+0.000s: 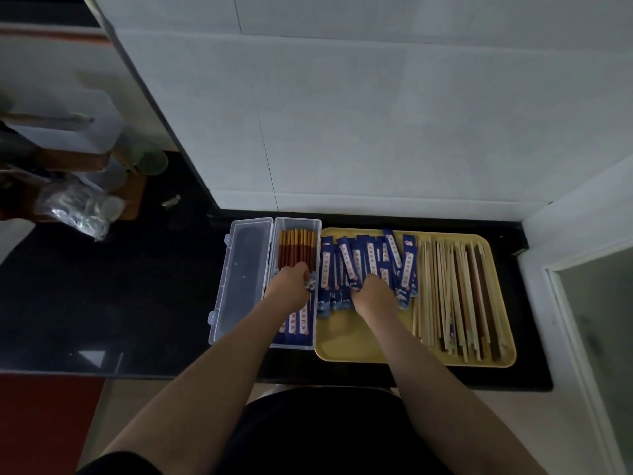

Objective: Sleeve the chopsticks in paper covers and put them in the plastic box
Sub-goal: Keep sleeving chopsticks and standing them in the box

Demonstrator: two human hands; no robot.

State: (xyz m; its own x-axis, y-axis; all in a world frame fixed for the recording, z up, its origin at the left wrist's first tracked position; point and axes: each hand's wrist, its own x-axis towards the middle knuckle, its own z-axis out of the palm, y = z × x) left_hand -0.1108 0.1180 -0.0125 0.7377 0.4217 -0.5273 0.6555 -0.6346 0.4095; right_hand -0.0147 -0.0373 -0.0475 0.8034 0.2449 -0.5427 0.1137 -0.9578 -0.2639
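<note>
1. The black counter [102,286] is glossy and dark, running under white wall tiles [376,114]; everything below is placed relative to the yellow tray.
2. The yellow tray [346,344] is a smooth, rounded-corner rectangle lying on the counter's right part.
3. The left forearm reaches forward to the left of the tray, ending over the box. The left hand [289,286] is knuckles-up with fingers curled down onto the sleeved chopsticks [297,323] in the box; it seems to grip one at the sleeve's top edge, though the fingertips are hidden.
4. The right forearm reaches in over the tray's near edge. The right hand [375,296] lies back-up on the pile of paper covers, fingers bent downward into them; whether it pinches a cover cannot be told.
5. The plastic box [318,269] is clear, long and rectangular, touching the tray's left edge. Its hinged lid [239,279], also clear with small clasps, lies open flat on the side away from the tray.
6. Inside the box, the sleeved chopsticks lie lengthwise, red-brown shafts with orange-yellow ends pointing to the wall, blue sleeves toward the person.
7. The bare chopsticks [455,296] fill the tray's right half: thin pale wooden sticks, some darker brown, lying roughly parallel.
8. The paper covers [359,258] are heaped on the tray's left half: narrow blue strips with white printed panels, overlapping at slight angles.
</note>
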